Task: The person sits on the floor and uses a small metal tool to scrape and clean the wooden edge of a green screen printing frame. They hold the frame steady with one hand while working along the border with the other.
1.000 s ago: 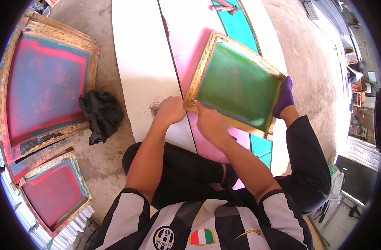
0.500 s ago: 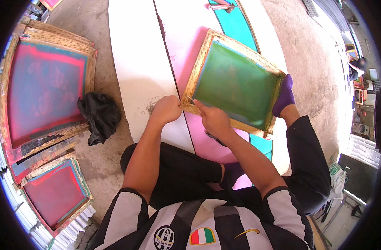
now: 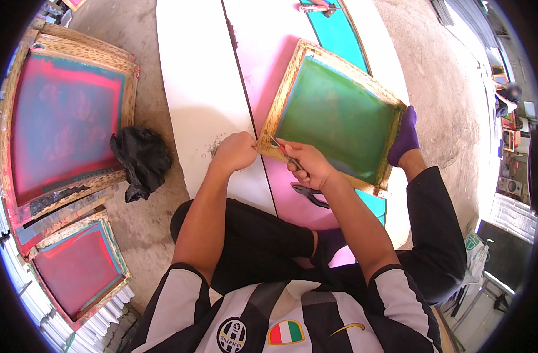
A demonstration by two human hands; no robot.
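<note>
The right hand (image 3: 311, 166) is closed around a slim tool with red and dark handle and thin metal tip (image 3: 284, 152). The tip is at the near left corner of a rectangular wooden frame with green mesh (image 3: 339, 120), which lies on the white, pink and turquoise surface (image 3: 207, 120). The left hand (image 3: 236, 151) is curled beside this corner; I cannot tell if it grips something. Dark pliers (image 3: 310, 195) lie near the right hand.

Wkshp w/ screen frame (image 3: 339, 117), pliers (image 3: 306, 192).

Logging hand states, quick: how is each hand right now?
Left hand: closed at a corner of the wooden frame; whether it holds anything can't be told.
Right hand: closed, holding a slim tool.
</note>
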